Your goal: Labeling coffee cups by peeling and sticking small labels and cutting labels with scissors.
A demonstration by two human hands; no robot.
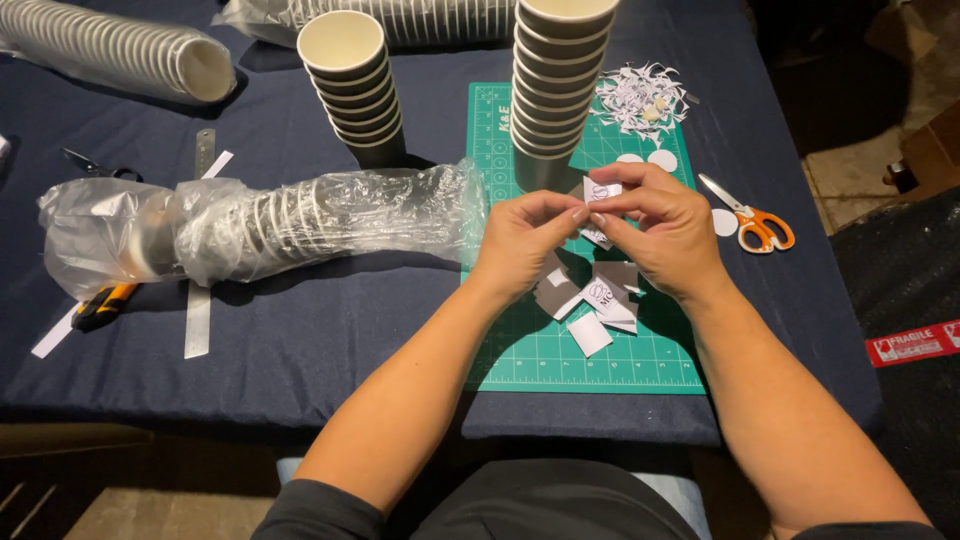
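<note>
Both forearms reach over the green cutting mat [520, 360]; left hand [520, 240] and right hand [665, 230] pinch one small paper square [600, 192] above the loose pile [592, 300], apparently peeling it; separating layers needs fingertip care.

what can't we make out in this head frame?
- Paper square: mostly covered by the left hand and right hand.
- Right cup stack: top cut by frame edge.
- Black scissors: partly behind the bagged cups.
</note>
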